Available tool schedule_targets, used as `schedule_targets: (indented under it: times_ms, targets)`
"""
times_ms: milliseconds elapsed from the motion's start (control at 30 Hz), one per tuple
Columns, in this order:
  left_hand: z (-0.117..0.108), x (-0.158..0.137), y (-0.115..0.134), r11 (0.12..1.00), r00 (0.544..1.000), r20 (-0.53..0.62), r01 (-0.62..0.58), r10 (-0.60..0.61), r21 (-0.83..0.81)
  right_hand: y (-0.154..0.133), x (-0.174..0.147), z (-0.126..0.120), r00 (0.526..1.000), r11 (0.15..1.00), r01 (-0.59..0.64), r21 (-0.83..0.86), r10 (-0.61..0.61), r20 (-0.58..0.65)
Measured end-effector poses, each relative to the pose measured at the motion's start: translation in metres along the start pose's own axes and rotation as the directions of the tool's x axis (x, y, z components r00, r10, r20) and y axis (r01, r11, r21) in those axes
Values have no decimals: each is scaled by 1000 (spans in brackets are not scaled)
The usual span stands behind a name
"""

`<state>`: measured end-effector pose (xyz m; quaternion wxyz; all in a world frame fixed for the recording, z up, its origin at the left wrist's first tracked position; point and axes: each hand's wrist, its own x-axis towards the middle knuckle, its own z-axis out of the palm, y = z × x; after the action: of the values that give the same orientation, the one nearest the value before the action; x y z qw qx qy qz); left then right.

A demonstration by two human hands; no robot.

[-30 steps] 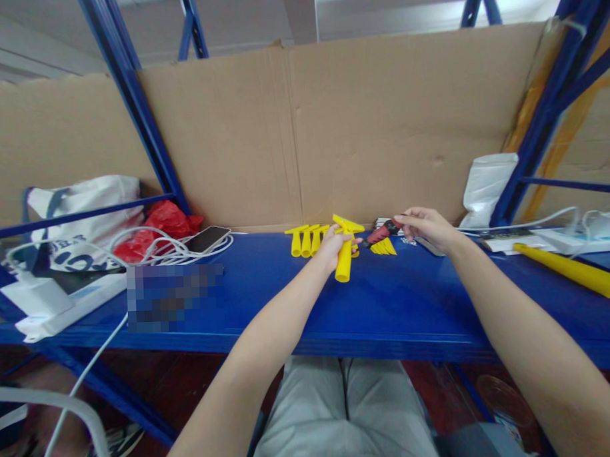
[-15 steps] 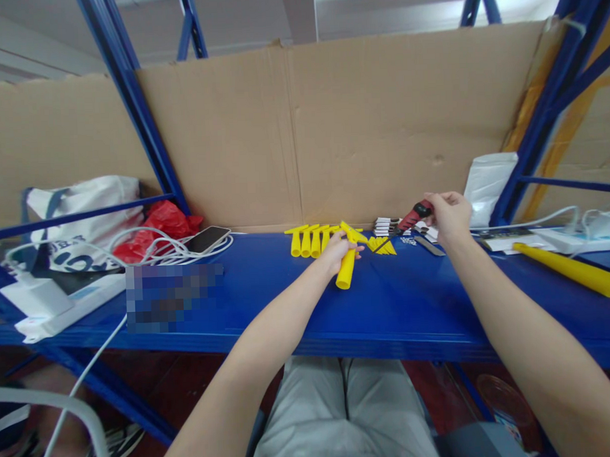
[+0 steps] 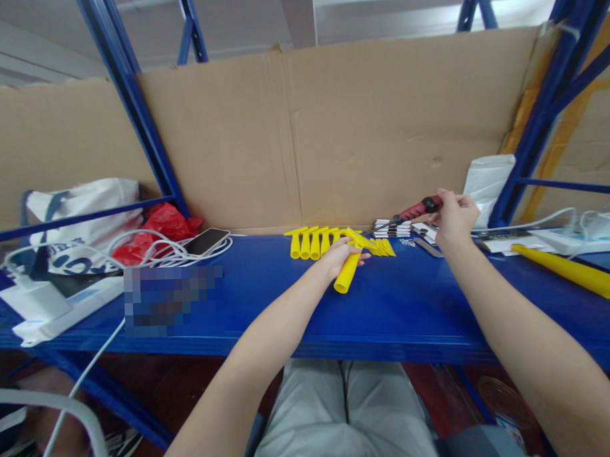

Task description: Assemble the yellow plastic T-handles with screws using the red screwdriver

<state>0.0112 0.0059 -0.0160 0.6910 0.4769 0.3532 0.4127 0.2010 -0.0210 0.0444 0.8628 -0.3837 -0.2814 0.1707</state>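
Observation:
My left hand (image 3: 340,255) is closed round a yellow T-shaped plastic part (image 3: 347,275), its tube end pointing toward me. In my right hand (image 3: 455,216) is a red and black screwdriver (image 3: 418,209), held by the back end of its handle. The shaft runs left, nearly level, toward the head of the yellow part; whether its tip touches is too small to tell. Several similar yellow T-shaped parts (image 3: 314,244) stand in a row just left and behind my left hand. Small yellow triangular pieces (image 3: 384,247) lie to its right.
Stacked small black-and-white pieces (image 3: 391,228) lie behind the screwdriver, with a flat metal strip (image 3: 428,247) nearby. A long yellow piece (image 3: 571,270) and white power strip (image 3: 568,239) are at right. Left are a phone (image 3: 209,241), cables, red plastic bag (image 3: 169,221) and white bag (image 3: 92,222).
The screwdriver has swung from pointing down-left to nearly level, its tip higher. My right hand has shifted slightly right. The yellow part in my left hand has tilted a little, its tube end moving left.

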Motion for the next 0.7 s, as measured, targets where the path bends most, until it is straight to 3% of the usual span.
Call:
schedule_targets:
  times_ms: [700]
  targets:
    - [3,-5,2,999,999,46,25,-26,25,0,-4,1,1000,1000,-11,-8,11,12]
